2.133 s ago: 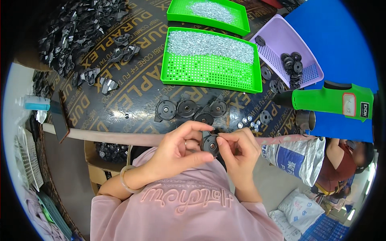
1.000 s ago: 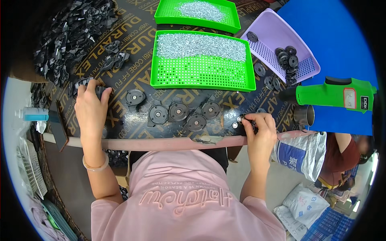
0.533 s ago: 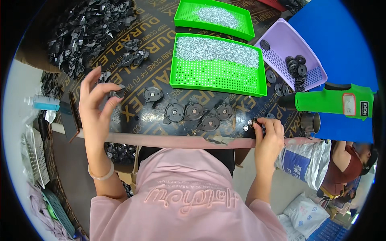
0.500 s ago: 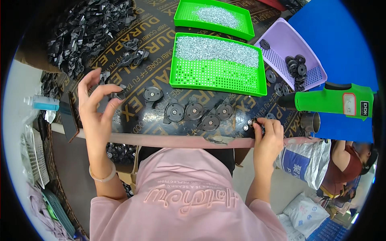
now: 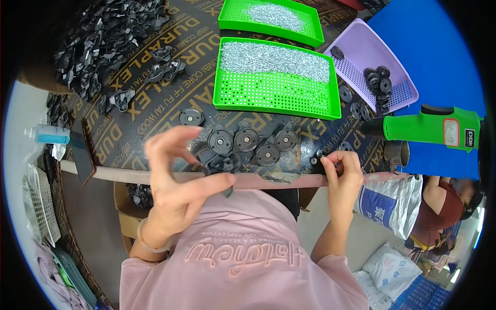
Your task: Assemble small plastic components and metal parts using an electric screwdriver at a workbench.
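— Bracket: what has the left hand (image 5: 178, 186) got?
— A black plastic bracket (image 5: 219, 164), pinched between thumb and fingers, lifted just above the near edge of the counter (image 5: 155, 108).
— And the right hand (image 5: 342, 170)?
— Its grip is closed narrowly on a small dark fastener (image 5: 325, 161) at the same near edge, further right.
— What lies beyond?
— A row of round black discs (image 5: 247, 139) just behind the bracket, then a green tray of silver screws (image 5: 276, 72). A heap of black brackets (image 5: 103, 36) fills the far left corner; a green power screwdriver (image 5: 431, 126) rests at the right edge.
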The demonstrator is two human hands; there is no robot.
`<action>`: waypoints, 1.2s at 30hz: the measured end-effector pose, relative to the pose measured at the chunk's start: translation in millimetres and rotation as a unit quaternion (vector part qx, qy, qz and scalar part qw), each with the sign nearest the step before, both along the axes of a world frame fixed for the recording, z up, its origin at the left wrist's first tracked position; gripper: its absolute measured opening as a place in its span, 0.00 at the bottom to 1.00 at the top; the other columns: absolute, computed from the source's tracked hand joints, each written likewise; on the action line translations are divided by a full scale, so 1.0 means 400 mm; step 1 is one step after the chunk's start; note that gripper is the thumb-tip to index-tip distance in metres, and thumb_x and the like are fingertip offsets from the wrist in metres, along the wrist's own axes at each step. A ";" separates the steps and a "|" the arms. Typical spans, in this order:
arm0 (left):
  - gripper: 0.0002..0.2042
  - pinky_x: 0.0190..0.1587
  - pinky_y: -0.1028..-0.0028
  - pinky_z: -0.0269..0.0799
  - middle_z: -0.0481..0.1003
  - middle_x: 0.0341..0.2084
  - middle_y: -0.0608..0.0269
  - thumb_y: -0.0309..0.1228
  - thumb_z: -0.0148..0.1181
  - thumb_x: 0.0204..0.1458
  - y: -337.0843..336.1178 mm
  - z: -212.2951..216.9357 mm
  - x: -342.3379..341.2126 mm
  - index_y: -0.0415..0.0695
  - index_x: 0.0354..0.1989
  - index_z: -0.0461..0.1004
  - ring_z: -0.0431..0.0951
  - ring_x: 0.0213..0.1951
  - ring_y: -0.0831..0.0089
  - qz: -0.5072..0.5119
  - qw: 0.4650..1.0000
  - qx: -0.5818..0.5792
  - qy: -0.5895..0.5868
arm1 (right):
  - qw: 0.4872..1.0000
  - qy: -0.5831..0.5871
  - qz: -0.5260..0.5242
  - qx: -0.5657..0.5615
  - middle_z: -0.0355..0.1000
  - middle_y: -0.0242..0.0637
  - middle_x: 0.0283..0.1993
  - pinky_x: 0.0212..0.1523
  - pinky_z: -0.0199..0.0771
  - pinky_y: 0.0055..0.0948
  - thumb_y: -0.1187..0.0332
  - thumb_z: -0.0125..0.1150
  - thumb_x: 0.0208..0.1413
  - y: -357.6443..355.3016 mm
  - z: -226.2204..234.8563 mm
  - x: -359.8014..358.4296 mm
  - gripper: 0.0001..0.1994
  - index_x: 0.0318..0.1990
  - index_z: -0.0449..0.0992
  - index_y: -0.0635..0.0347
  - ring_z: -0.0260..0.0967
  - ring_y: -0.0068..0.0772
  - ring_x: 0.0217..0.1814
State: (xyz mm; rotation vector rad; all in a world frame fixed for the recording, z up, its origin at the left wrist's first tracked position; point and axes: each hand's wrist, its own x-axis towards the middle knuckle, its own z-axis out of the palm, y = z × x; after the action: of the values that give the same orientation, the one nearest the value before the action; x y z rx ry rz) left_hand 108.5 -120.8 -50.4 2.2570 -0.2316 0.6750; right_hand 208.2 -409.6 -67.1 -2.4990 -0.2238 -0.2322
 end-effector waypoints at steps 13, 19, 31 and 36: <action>0.14 0.33 0.80 0.79 0.73 0.40 0.60 0.17 0.64 0.52 -0.086 -0.041 0.028 0.35 0.48 0.74 0.76 0.37 0.77 -0.227 0.894 -0.320 0.218 | 0.891 0.147 0.213 0.373 0.68 0.39 0.48 0.41 0.73 0.21 0.76 0.71 0.50 0.086 0.054 -0.085 0.08 0.36 0.78 0.65 0.70 0.23 0.41; 0.30 0.33 0.81 0.75 0.71 0.37 0.62 0.15 0.65 0.51 -0.132 -0.015 0.027 0.39 0.63 0.61 0.74 0.35 0.81 -0.171 0.843 -0.422 0.285 | 0.926 0.148 0.197 0.285 0.71 0.36 0.44 0.35 0.75 0.22 0.75 0.74 0.48 0.122 0.057 -0.087 0.07 0.32 0.80 0.64 0.71 0.22 0.39; 0.32 0.35 0.82 0.73 0.70 0.38 0.64 0.15 0.66 0.50 -0.142 -0.038 0.030 0.40 0.64 0.61 0.72 0.37 0.82 -0.195 0.823 -0.428 0.318 | 0.887 0.210 0.144 0.385 0.72 0.36 0.42 0.29 0.77 0.17 0.78 0.73 0.48 0.118 0.029 -0.084 0.07 0.33 0.80 0.65 0.73 0.21 0.35; 0.32 0.37 0.81 0.75 0.72 0.43 0.61 0.16 0.66 0.51 -0.148 -0.038 0.029 0.41 0.65 0.60 0.75 0.41 0.80 -0.209 0.793 -0.470 0.327 | 0.897 0.193 0.183 0.352 0.72 0.36 0.42 0.30 0.78 0.18 0.79 0.71 0.49 0.106 0.030 -0.087 0.07 0.37 0.82 0.64 0.74 0.22 0.36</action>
State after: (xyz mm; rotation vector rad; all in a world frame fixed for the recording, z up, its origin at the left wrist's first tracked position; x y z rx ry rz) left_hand 120.1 -179.9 -65.5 1.2655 -0.0192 -0.2491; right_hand 173.3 -367.2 -54.9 -1.6901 -0.3615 0.2966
